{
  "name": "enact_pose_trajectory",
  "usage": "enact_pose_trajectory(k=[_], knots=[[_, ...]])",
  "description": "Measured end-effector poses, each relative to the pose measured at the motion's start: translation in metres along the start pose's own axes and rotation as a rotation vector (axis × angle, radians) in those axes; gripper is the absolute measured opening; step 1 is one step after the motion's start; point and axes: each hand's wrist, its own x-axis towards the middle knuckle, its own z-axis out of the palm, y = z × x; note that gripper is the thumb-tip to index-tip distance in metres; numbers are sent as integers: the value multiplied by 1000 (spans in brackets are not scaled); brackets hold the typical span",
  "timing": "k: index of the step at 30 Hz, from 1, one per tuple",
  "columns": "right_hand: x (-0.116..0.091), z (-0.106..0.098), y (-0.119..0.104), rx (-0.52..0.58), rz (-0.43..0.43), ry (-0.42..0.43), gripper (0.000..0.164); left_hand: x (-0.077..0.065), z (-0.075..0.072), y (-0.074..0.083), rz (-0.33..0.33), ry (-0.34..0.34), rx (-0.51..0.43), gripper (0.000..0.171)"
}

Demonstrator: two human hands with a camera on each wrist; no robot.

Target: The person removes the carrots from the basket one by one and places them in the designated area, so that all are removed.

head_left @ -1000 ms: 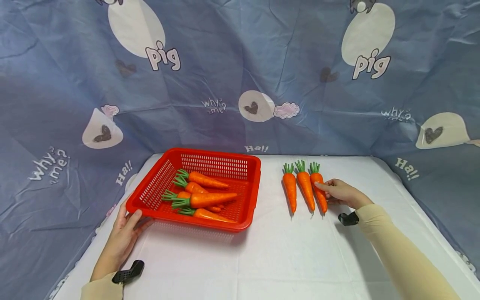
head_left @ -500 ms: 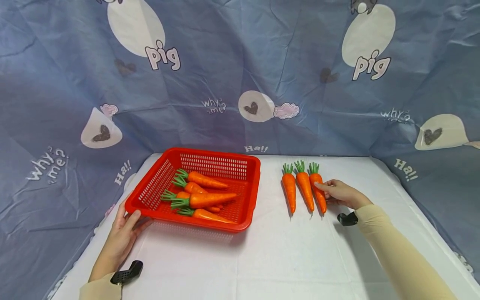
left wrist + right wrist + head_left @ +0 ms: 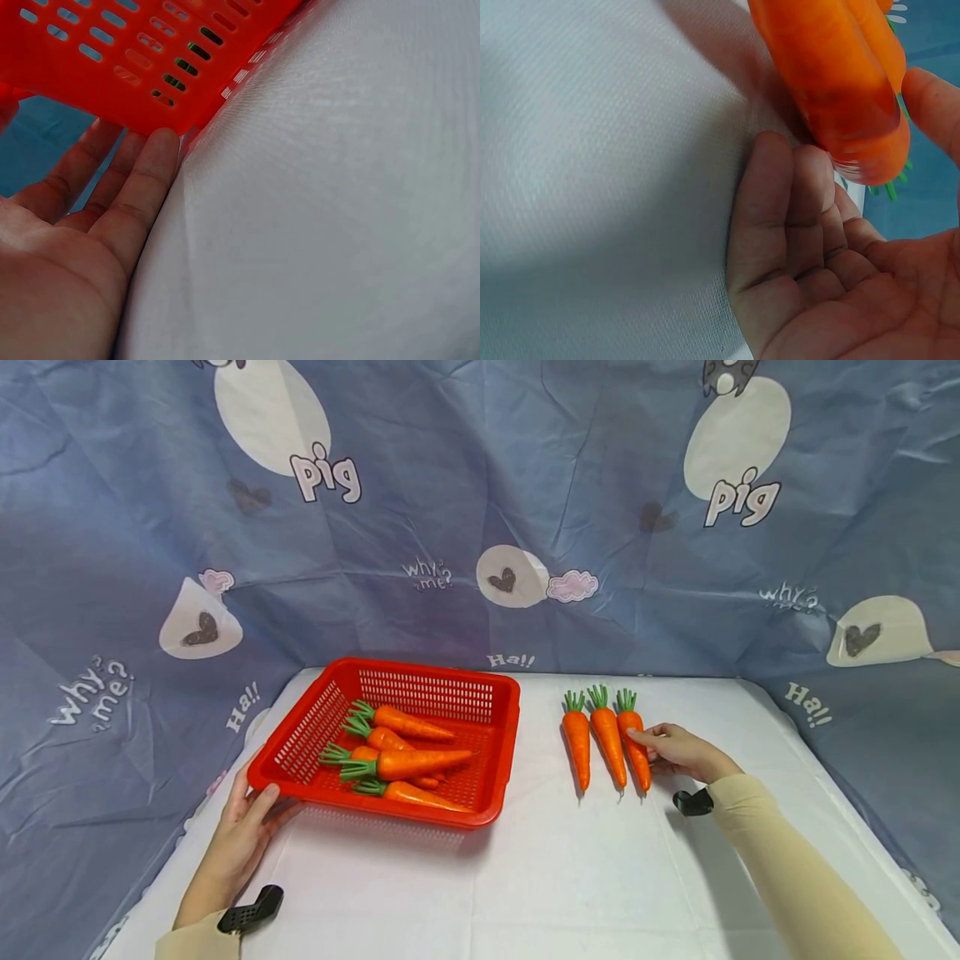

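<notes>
My left hand (image 3: 232, 843) holds the near left corner of a red plastic basket (image 3: 382, 812), thumb on the rim and fingers beneath. Those fingers (image 3: 142, 180) lie against the slotted wall's lower edge in the left wrist view. Inside the basket several orange carrots (image 3: 411, 765) with green tops are piled. On the white cloth to the right, three more carrots lie side by side, tops away from me. My right hand (image 3: 686, 753) pinches the rightmost carrot (image 3: 637, 767) between thumb and fingers. The left carrot (image 3: 577, 745) and middle carrot (image 3: 609, 747) lie just beside it.
A white cloth (image 3: 480, 893) covers the table. Behind and at both sides hangs a blue printed curtain (image 3: 420, 618). Each wrist wears a small black device, the left device (image 3: 251, 910) and the right device (image 3: 693, 802).
</notes>
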Motion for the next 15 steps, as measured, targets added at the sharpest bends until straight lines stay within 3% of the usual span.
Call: enact_pose_trajectory(k=[12, 15], knots=[[-7, 3, -1, 55, 18, 54, 56, 1, 0, 0, 5, -15, -19, 60], [-7, 4, -5, 11, 5, 96, 60, 1, 0, 0, -5, 0, -32, 59]])
